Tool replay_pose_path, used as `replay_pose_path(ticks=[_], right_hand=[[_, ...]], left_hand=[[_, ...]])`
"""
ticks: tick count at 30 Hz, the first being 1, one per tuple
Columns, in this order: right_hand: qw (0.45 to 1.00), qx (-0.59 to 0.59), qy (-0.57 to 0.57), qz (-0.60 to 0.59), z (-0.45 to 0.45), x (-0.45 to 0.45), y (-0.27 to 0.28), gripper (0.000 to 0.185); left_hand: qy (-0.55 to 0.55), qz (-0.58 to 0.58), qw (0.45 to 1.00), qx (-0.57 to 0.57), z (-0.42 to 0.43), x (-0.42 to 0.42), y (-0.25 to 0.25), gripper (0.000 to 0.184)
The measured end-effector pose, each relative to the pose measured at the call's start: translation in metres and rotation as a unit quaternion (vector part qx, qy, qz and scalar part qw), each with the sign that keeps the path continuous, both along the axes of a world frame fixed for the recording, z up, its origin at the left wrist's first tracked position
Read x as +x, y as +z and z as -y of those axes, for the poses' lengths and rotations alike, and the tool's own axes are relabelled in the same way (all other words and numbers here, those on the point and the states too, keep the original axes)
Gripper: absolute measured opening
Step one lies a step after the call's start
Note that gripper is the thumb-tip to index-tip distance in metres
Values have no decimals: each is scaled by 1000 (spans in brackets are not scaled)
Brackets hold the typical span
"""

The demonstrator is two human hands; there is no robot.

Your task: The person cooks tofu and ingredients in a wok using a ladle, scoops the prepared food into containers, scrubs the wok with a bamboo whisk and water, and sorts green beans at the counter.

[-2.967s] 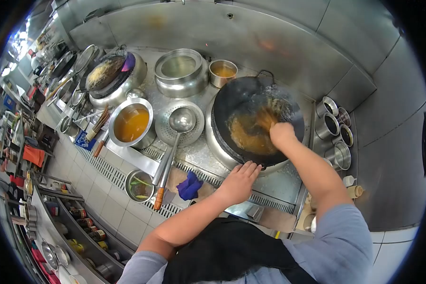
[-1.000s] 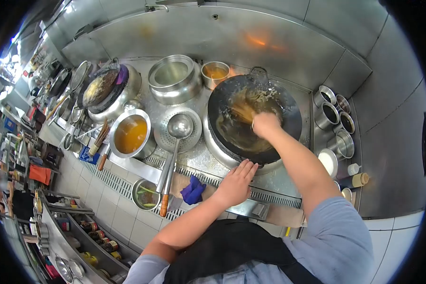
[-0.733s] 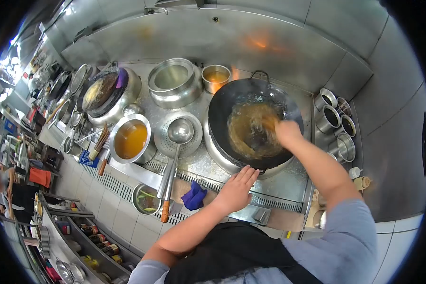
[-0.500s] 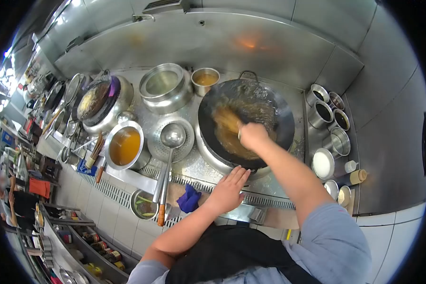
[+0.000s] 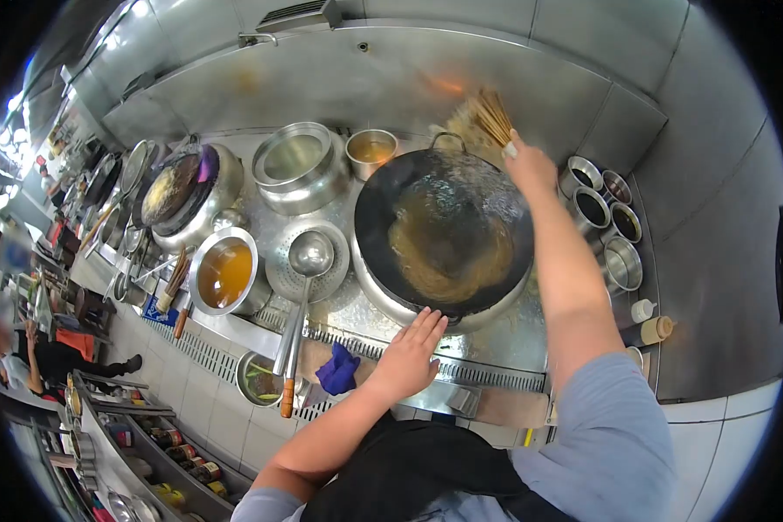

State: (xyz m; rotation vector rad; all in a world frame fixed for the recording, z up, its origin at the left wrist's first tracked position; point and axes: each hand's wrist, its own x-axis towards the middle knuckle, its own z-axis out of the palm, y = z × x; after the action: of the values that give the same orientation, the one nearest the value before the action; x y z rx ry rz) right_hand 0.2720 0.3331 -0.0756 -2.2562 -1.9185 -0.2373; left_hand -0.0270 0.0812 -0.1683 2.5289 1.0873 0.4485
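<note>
From where I'm standing, the brush [image 5: 493,119] is the worry. The right hand [image 5: 531,165] has its fingers closed round the butt of it and holds it up by the back edge of the wok [image 5: 383,200], the sticks fanned toward the steel wall [image 5: 574,96]. Its far end is a pale, wet-looking blur, so a flick could throw drops over the wall or into the small pot [image 5: 362,170] close by. If the handle is slick, that closed grip could slip, and the brush might drop behind the wok.

The wok sits on its round stand with brown, cloudy water [image 5: 452,270] swirling in the bottom. A hard stroke could send that over the near side, where the left hand [image 5: 406,361] lies. That hand is open and flat, gripping nothing, its fingertips at the wok's near edge beside the small handle. I can't tell how hard it presses or how hot the metal is, but bare skin there could get burned, with the purple cloth [image 5: 338,369] lying just by the wrist, unused.

The ladle [image 5: 311,253] rests on the strainer [image 5: 278,270], its wooden end jutting past the counter near the left forearm; an elbow swing could knock it down
</note>
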Motion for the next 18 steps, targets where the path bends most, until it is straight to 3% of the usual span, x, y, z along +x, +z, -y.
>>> replay_pose_path(ticks=[2,4,5,6,8,9,12,13,14,16,18], right_hand=[[989,-80,-52,-111,-28,8,-46,43],[986,-78,-17,-144,-17,12,-38,46],[981,-76,18,-176,-8,13,-30,50],[975,-51,33,-213,7,16,-23,53],[962,-38,83,-257,58,24,-4,58],[956,-51,116,-266,92,27,4,60],[926,-207,198,-248,179,52,-6,60],[908,-274,255,-189,205,61,-16,62],[897,-355,160,-207,245,44,6,64],[875,-341,78,-335,293,40,23,66],[870,-298,137,-369,336,65,9,65]], left_hand=[[4,-11,1000,8,-3,2,5,73],[-3,-82,997,14,-2,2,13,76],[8,-67,993,93,-4,6,11,60],[10,-65,993,94,-10,11,12,60],[-1,-180,984,-10,-28,32,31,34],[21,-124,987,103,-37,40,8,20],[32,-113,991,67,-52,52,-28,22],[53,-31,991,121,-47,51,-37,24],[56,-26,990,124,-35,48,-32,24],[39,-25,993,112,-13,37,-8,28],[35,-3,993,112,16,26,10,28]])
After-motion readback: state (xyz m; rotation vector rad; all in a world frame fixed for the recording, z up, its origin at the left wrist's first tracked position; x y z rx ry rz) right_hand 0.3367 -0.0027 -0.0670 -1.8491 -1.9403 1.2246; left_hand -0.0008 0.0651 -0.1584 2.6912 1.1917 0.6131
